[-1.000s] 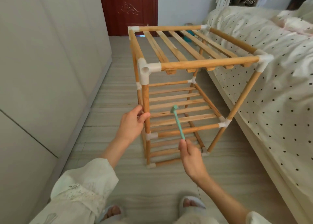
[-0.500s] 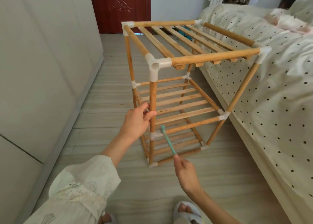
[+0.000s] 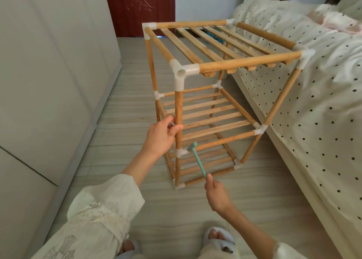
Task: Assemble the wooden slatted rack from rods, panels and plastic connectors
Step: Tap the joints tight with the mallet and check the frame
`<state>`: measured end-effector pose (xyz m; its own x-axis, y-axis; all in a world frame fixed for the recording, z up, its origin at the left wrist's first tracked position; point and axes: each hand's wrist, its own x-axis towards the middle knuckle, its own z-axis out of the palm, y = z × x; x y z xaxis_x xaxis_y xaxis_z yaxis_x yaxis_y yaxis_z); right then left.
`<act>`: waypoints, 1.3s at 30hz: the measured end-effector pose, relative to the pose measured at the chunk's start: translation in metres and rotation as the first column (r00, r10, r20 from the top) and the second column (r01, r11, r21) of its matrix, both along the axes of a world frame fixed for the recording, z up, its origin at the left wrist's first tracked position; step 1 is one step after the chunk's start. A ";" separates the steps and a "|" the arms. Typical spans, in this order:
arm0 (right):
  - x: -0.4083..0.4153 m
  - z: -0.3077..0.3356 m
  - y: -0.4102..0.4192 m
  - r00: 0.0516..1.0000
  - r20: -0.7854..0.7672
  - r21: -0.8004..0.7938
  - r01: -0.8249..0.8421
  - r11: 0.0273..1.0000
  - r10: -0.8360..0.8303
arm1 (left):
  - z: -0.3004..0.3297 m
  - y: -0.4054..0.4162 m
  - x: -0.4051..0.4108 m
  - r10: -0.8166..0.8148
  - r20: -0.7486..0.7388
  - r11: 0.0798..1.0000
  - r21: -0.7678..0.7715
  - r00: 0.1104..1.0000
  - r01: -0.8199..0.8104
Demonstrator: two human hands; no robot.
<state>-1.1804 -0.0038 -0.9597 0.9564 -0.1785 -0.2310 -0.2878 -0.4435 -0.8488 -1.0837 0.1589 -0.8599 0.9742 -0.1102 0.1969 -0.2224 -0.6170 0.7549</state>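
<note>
The wooden slatted rack (image 3: 231,62) stands upright on the floor with three slatted tiers, its rods joined by white plastic connectors. My left hand (image 3: 161,135) grips the near front upright rod (image 3: 178,109) between the top and middle tiers. My right hand (image 3: 216,195) holds the end of a small teal plastic hammer (image 3: 198,160). The hammer's head lies right at the white connector (image 3: 181,152) on the middle tier's near corner. The top near corner connector (image 3: 181,74) has an open socket facing me.
A bed (image 3: 323,105) with a white dotted cover runs along the right, close to the rack. White cabinet doors (image 3: 49,72) line the left. A dark red door (image 3: 140,7) is at the far end. My slippered feet (image 3: 218,237) stand on the pale floor below.
The hammer has swung down and left, from over the middle slats to the near middle connector. My right hand dropped lower. My left hand kept hold of the upright rod.
</note>
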 end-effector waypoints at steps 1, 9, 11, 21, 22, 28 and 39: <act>0.002 0.000 -0.002 0.998 -0.050 0.023 0.027 0.999 -0.025 | 0.001 0.000 -0.001 -0.009 -0.001 1.000 0.003 1.000 0.009; 0.030 0.050 -0.004 0.967 0.191 0.317 0.103 0.943 -0.170 | -0.036 0.023 0.024 -0.250 -0.310 0.710 0.586 0.917 0.391; 0.051 0.062 -0.001 0.957 0.274 0.193 0.038 0.980 -0.091 | -0.048 0.029 0.037 -0.261 -0.360 0.637 0.634 0.896 0.440; 0.102 0.092 0.053 0.916 0.401 0.231 -0.116 0.966 0.014 | -0.072 0.040 0.091 -0.354 -0.307 0.514 0.725 0.884 0.458; 0.102 0.092 0.054 0.913 0.408 0.197 -0.104 0.975 0.015 | -0.073 0.038 0.090 -0.366 -0.268 0.518 0.737 0.891 0.434; 0.088 0.093 0.024 0.904 0.423 0.097 -0.117 0.988 0.066 | -0.079 0.026 0.066 -0.375 -0.113 0.547 0.775 0.920 0.318; 0.074 0.092 -0.074 0.909 0.373 0.080 0.168 0.982 -0.186 | -0.058 -0.049 0.031 -0.404 -0.170 0.480 0.797 0.899 0.366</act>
<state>-1.1065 -0.0781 -0.8674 0.9274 -0.3511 0.1288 -0.0128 -0.3740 -0.9274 -1.0531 0.1098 -0.9182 0.7882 -0.5995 -0.1390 -0.6072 -0.7944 -0.0167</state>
